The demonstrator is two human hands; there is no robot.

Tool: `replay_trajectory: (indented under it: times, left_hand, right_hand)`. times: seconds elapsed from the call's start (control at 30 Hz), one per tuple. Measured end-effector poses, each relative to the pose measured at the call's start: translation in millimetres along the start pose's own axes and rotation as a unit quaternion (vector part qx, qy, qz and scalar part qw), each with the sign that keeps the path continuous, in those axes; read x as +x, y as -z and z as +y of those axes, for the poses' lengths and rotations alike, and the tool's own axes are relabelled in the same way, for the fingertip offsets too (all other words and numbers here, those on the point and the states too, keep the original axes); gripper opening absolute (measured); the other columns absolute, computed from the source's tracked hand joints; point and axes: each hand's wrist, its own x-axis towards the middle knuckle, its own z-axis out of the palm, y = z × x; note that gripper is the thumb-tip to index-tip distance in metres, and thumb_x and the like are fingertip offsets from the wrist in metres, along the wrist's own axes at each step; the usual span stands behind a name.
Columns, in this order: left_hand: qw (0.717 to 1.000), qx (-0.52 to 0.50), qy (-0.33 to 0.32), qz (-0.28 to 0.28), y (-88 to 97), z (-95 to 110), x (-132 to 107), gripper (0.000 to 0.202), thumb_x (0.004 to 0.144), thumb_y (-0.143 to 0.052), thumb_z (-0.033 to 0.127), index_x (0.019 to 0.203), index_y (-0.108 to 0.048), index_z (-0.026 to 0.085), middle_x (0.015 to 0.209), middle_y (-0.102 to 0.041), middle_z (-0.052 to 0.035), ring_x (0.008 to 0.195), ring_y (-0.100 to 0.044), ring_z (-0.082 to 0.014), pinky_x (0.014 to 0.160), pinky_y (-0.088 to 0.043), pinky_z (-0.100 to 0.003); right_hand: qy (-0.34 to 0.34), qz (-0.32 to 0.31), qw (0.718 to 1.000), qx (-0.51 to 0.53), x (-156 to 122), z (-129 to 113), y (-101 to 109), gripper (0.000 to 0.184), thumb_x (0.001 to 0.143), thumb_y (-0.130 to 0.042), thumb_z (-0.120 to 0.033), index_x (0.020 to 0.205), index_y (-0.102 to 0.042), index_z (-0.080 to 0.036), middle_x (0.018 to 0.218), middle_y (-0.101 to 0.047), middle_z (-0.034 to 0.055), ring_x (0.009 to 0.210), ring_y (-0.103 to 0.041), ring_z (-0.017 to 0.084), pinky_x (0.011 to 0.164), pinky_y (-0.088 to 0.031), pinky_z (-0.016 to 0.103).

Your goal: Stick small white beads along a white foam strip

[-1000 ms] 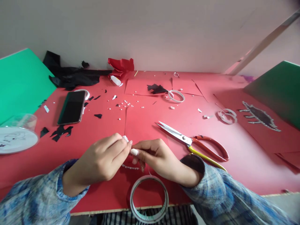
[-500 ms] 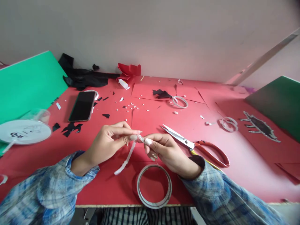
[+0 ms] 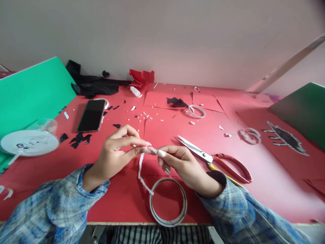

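My left hand [image 3: 119, 152] and my right hand [image 3: 177, 162] meet above the red table [image 3: 254, 176], both pinching the top end of a thin white strip [image 3: 142, 173]. The strip hangs down from the fingertips and curls toward a near-empty tape ring [image 3: 168, 201] lying at the table's front edge, just below my right hand. Red-handled scissors [image 3: 215, 159] lie shut to the right of my right hand, blades pointing left.
A dark phone [image 3: 91, 115] lies at the left, with black paper scraps [image 3: 80, 138] beside it. A clear lidded tub [image 3: 29, 140] stands at far left by a green sheet [image 3: 30, 91]. Small tape rings [image 3: 196, 110], white beads [image 3: 144, 117] and a black beaded cut-out [image 3: 286, 138] lie farther off.
My hands rose from the table and a white strip came away, hanging from my fingertips. Its lower end swung right toward the tape ring.
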Motion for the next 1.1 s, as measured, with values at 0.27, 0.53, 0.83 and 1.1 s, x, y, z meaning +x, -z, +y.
replay_trajectory:
  times: [0.27,0.53,0.83,1.1]
  left_hand:
    - [0.995,0.062,-0.078,0.003,-11.4,3.7,-8.6,0.016,0.078,-0.068,0.010,0.090,-0.070,0.020,0.077,-0.051,0.0007,0.066,-0.051,-0.0085,0.053,-0.048,-0.020]
    - [0.991,0.094,-0.091,-0.011,-11.0,3.8,-6.7,0.010,0.079,-0.067,0.010,0.084,-0.067,0.018,0.076,-0.051,-0.0001,0.066,-0.050,-0.0095,0.054,-0.046,-0.022]
    - [0.973,0.161,-0.150,-0.076,-13.3,6.9,-11.2,0.011,0.085,-0.057,0.010,0.091,-0.064,0.016,0.079,-0.058,-0.0042,0.074,-0.052,-0.0147,0.062,-0.049,-0.027]
    - [0.984,-0.092,0.144,-0.059,1.7,-7.8,3.1,0.026,0.092,-0.050,0.030,0.110,-0.067,0.021,0.101,-0.063,-0.0074,0.094,-0.061,-0.0163,0.078,-0.053,-0.029]
  right_hand:
    - [-0.018,-0.005,0.999,-0.031,-1.9,-2.0,-3.5,0.030,0.082,-0.063,-0.043,0.077,-0.067,-0.013,0.063,-0.058,0.0004,0.050,-0.044,0.007,0.049,-0.037,0.022]
    - [-0.003,-0.016,0.997,-0.075,-3.0,-1.3,-3.0,0.030,0.085,-0.059,-0.041,0.073,-0.065,-0.013,0.060,-0.056,-0.0003,0.051,-0.045,0.007,0.050,-0.038,0.023]
    - [-0.015,0.002,0.999,-0.046,-2.2,-2.1,-2.5,0.031,0.081,-0.063,-0.043,0.069,-0.061,-0.014,0.057,-0.053,-0.0019,0.049,-0.043,0.007,0.048,-0.035,0.022]
    - [-0.008,0.005,0.998,0.068,0.6,-4.7,0.9,0.027,0.084,-0.062,-0.033,0.064,-0.057,-0.015,0.055,-0.048,-0.0044,0.047,-0.035,0.004,0.046,-0.026,0.022]
